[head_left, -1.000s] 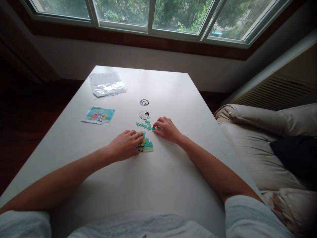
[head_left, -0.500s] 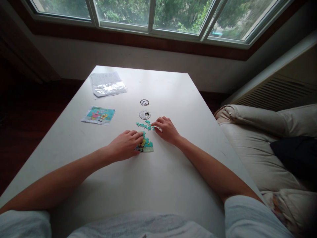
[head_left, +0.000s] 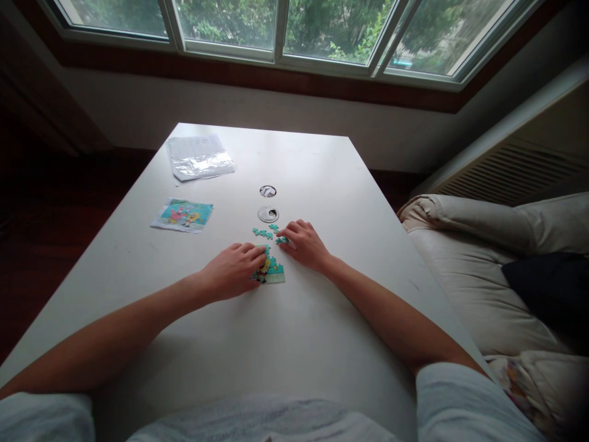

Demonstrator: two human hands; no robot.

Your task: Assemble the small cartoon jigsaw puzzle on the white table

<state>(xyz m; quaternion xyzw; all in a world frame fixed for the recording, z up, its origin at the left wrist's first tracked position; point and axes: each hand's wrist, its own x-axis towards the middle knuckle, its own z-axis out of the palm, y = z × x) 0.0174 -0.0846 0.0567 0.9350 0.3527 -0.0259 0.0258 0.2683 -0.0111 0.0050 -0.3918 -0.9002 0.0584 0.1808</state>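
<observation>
A partly assembled jigsaw puzzle (head_left: 275, 274) with a cartoon picture in teal, yellow and pale green lies flat on the white table. My left hand (head_left: 232, 270) covers its left side, thumb at the lower edge and fingers over the top, gripping it against the table. Just beyond the puzzle are several loose teal jigsaw pieces (head_left: 262, 233). My right hand (head_left: 304, 245) is at the right end of these, thumb and fingertips closed around a teal jigsaw piece (head_left: 280, 239). The fingers partly hide that piece.
A printed cartoon picture sheet (head_left: 184, 215) lies to the left on the table (head_left: 313, 344). Behind it is a clear plastic sleeve with papers (head_left: 201, 158). Two round grommets, one a grey ring (head_left: 268, 213), are set in the tabletop. A beige sofa (head_left: 455, 264) stands to the right.
My right hand has shifted slightly left and toward me, with its fingertips now closed at the teal pieces. My left hand stays on the puzzle.
</observation>
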